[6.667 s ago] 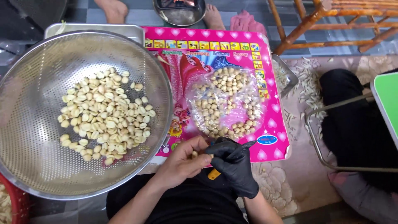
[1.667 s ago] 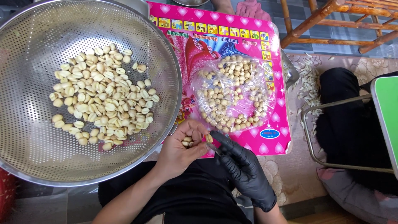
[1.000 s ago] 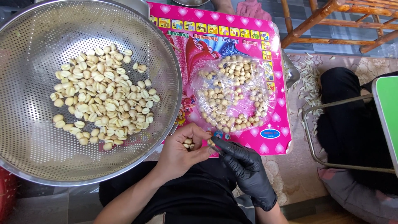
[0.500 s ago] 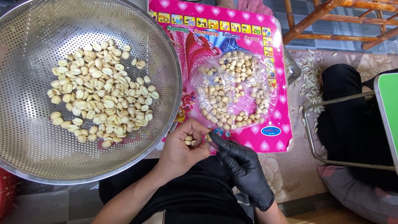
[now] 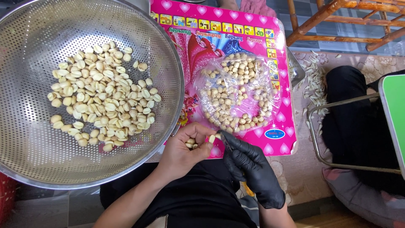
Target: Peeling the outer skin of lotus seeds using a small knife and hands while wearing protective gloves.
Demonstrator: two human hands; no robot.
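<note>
Single head view, looking steeply down from close above the lap. Colander [image 5: 84,25] fills the upper left, pink board [image 5: 253,25] top centre, both hands low centre, chair legs [image 5: 337,17] at the top right corner.

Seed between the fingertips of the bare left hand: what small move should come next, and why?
Probably drop the seed into the metal colander. The left hand pinches it by the colander's rim, the black-gloved right hand touches it with a small tool, and pale seeds already lie there. Whether it is fully worked cannot be told.
</note>
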